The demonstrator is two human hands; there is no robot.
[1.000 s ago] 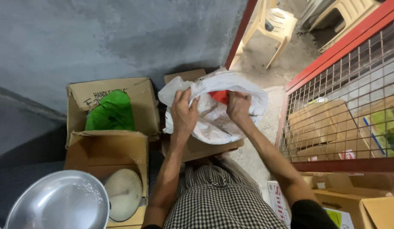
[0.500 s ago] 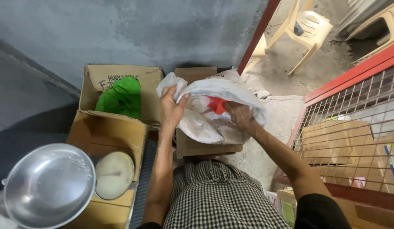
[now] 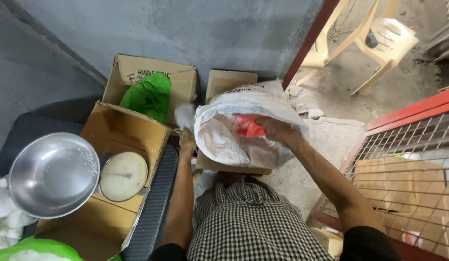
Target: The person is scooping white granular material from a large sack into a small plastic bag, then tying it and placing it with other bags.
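Both my hands are on the white sack (image 3: 234, 135), which sits on a cardboard box (image 3: 231, 82) right in front of me.

My left hand (image 3: 187, 141) pinches the sack's edge at 9 o'clock, fingers closed on the fabric. My right hand (image 3: 277, 130) reaches into its mouth from 3 o'clock, beside something red (image 3: 247, 124) inside; I cannot tell how closed that grip is. At 9 o'clock of the sack stands an open box (image 3: 152, 77) with a green bag (image 3: 147, 96); at 7 o'clock are a steel bowl (image 3: 53, 174) and a round dial scale (image 3: 123, 176).
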